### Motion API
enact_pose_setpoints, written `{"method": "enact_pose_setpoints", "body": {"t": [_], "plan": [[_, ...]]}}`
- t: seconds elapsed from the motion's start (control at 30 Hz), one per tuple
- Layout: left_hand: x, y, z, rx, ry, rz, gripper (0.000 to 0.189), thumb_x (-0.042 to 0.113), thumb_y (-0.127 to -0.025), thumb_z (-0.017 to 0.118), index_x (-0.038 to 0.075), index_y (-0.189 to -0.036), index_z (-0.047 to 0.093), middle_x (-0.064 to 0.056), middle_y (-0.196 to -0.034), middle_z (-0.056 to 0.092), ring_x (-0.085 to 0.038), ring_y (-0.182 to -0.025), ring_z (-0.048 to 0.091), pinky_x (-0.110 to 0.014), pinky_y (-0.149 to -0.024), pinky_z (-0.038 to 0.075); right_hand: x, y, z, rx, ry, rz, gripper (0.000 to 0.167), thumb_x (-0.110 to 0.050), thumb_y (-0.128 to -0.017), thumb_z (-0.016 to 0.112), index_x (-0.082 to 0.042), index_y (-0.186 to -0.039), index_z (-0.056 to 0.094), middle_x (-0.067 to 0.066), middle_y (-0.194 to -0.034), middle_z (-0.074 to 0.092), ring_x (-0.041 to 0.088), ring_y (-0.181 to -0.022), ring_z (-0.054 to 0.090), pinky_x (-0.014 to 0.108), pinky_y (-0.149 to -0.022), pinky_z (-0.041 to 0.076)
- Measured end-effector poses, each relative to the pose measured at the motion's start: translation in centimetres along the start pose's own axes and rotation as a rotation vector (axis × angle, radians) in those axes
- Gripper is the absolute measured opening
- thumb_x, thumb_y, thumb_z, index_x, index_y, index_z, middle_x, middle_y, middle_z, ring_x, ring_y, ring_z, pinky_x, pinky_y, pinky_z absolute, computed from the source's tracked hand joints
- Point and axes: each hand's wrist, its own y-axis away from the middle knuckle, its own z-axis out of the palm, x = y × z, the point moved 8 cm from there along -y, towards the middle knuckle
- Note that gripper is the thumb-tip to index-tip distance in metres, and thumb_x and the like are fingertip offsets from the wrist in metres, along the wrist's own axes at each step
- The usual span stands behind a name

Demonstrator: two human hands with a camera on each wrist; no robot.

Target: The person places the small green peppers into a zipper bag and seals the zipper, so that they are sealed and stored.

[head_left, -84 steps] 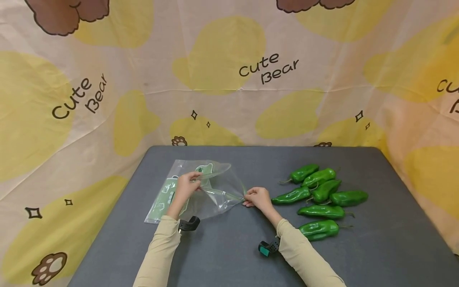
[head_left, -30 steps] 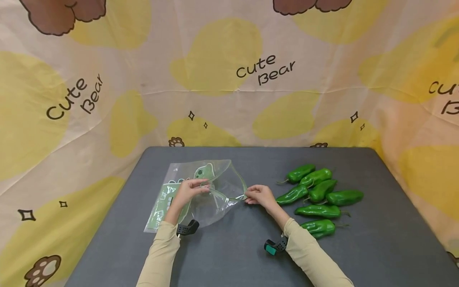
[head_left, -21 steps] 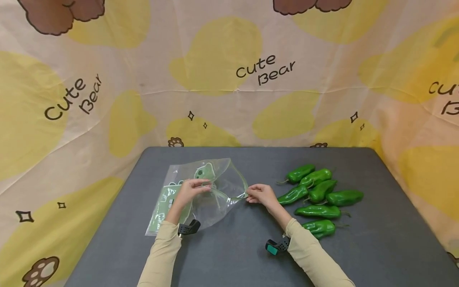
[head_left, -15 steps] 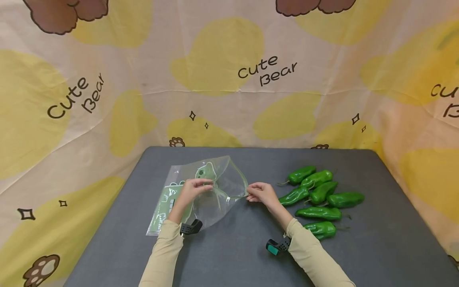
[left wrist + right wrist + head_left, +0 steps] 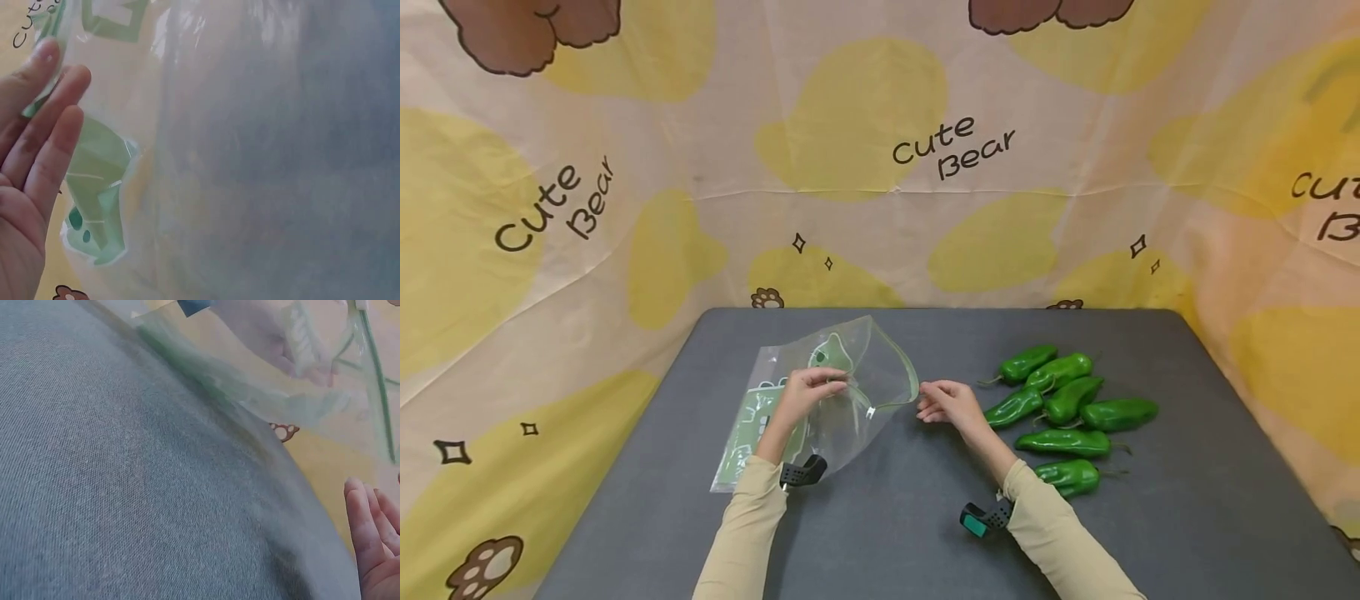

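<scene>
A clear zip bag (image 5: 842, 433) with a green cartoon print stands partly raised on the left half of the table, its green-edged mouth spread toward the right. My left hand (image 5: 805, 398) pinches one side of that mouth between thumb and fingers; the left wrist view shows the hand (image 5: 34, 144) beside the printed film. Just off the right end of the mouth is my right hand (image 5: 951, 404), fingers loosely bent, seemingly with nothing in them. In the right wrist view only part of this hand (image 5: 375, 537) shows, below the zip edge (image 5: 378, 394).
Several green peppers (image 5: 1075, 400) lie in a loose group to the right, the nearest one (image 5: 1067, 477) partly behind the right sleeve (image 5: 1052, 525). The grey table (image 5: 880, 533) ends at a printed cloth backdrop (image 5: 850, 167).
The bag's mouth has lifted and spread wider, its right end now rounded. My right fingers, earlier pinching that end, have come away. My left hand has risen slightly and moved right, still pinching.
</scene>
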Motion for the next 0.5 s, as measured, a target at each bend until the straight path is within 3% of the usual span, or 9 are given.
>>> {"method": "enact_pose_setpoints", "body": {"t": [0.1,0.17,0.2,0.3,0.43,0.5], "plan": [[0.0,-0.1,0.3,-0.013,0.068,0.022,0.022,-0.007,-0.079,0.063,-0.018,-0.098,0.058,-0.024,-0.094,0.062,-0.018,-0.081,0.063,-0.031,-0.072,0.051,-0.3,0.3,-0.3,-0.002,-0.004,0.006,0.042,-0.032,-0.087,0.059,0.009,-0.096,0.061,0.013,-0.071,0.063,0.022,-0.062,0.063,0.038,-0.059,0.053],[-0.2,-0.1,0.4,-0.007,0.088,0.025,0.024,-0.008,-0.078,0.064,-0.018,-0.099,0.058,-0.018,-0.093,0.064,-0.011,-0.079,0.062,-0.027,-0.071,0.05,-0.8,0.5,-0.3,-0.02,-0.007,0.001,0.044,-0.028,-0.089,0.058,0.014,-0.099,0.058,0.016,-0.073,0.063,0.024,-0.063,0.063,0.044,-0.062,0.052],[-0.2,-0.1,0.4,-0.004,0.095,0.029,0.025,-0.008,-0.078,0.064,-0.019,-0.099,0.057,-0.013,-0.091,0.066,-0.009,-0.078,0.062,-0.025,-0.069,0.05,-0.9,0.6,-0.4,-0.032,-0.006,0.001,0.044,-0.027,-0.089,0.057,0.016,-0.1,0.057,0.018,-0.075,0.063,0.025,-0.064,0.063,0.047,-0.064,0.051],[-0.2,0.0,0.4,0.01,0.078,0.034,0.026,-0.009,-0.077,0.064,-0.019,-0.1,0.057,-0.014,-0.092,0.065,-0.006,-0.075,0.06,-0.021,-0.066,0.049,-1.3,0.7,-0.7,-0.055,-0.002,-0.015,0.048,-0.026,-0.09,0.056,0.019,-0.104,0.053,0.018,-0.077,0.064,0.026,-0.066,0.064,0.05,-0.067,0.049],[0.2,0.1,0.4,0.01,0.075,0.056,0.026,-0.011,-0.077,0.063,-0.019,-0.101,0.056,-0.029,-0.096,0.06,-0.008,-0.076,0.059,-0.02,-0.066,0.048,-1.7,0.8,-1.2,-0.044,0.001,-0.053,0.054,-0.029,-0.09,0.056,0.022,-0.105,0.05,0.018,-0.078,0.064,0.025,-0.067,0.064,0.045,-0.065,0.051],[0.2,0.1,0.4,0.004,0.099,0.068,0.027,-0.01,-0.077,0.063,-0.02,-0.101,0.055,-0.028,-0.097,0.06,-0.011,-0.079,0.061,-0.022,-0.068,0.049,-1.8,1.0,-1.4,-0.045,0.005,-0.075,0.052,-0.029,-0.091,0.054,0.021,-0.105,0.051,0.018,-0.078,0.064,0.025,-0.067,0.064,0.042,-0.063,0.052]]}}
